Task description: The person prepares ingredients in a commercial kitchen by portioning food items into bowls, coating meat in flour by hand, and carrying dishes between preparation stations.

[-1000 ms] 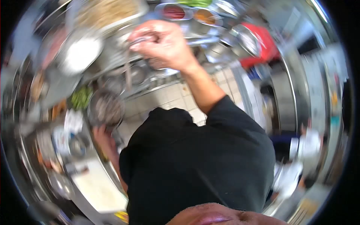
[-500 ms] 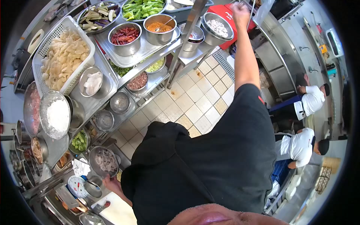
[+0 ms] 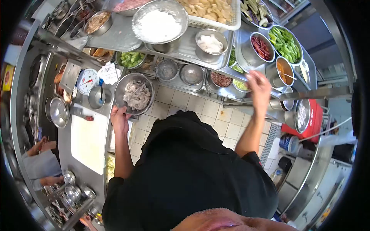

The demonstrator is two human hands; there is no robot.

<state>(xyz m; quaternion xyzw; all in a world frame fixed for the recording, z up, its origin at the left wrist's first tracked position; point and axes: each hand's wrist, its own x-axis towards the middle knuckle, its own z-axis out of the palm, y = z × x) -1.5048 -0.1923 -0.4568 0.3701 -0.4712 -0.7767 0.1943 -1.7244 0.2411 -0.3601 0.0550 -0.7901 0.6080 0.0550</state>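
My left hand (image 3: 120, 118) grips the near rim of a metal mixing bowl (image 3: 119, 89), its thumb over the edge. Pale grey, raw-looking pieces (image 3: 137, 95) lie inside; their exact kind I cannot make out. My right hand (image 3: 259, 85) is raised at the front edge of the steel shelf, slightly blurred, fingers loosely bent and apart, with nothing visible in it. Close to that hand are a pot of dried red chillies (image 3: 252, 56) and a pot of orange seasoning (image 3: 274, 79) with a spoon.
Ahead, the upper shelf carries a bowl of white powder (image 3: 160, 27), a white basket (image 3: 233, 21) and sliced green peppers (image 3: 285, 44). On the left stand a dial scale (image 3: 87, 81) and a white cutting board (image 3: 89, 140). Another person's arm (image 3: 36, 147) shows beyond. A red box (image 3: 314, 121) sits right.
My body and view have turned left. My right hand has come back from beside the red box to the shelf edge. My left hand stays at the mixing bowl, its thumb now plainly over the rim.
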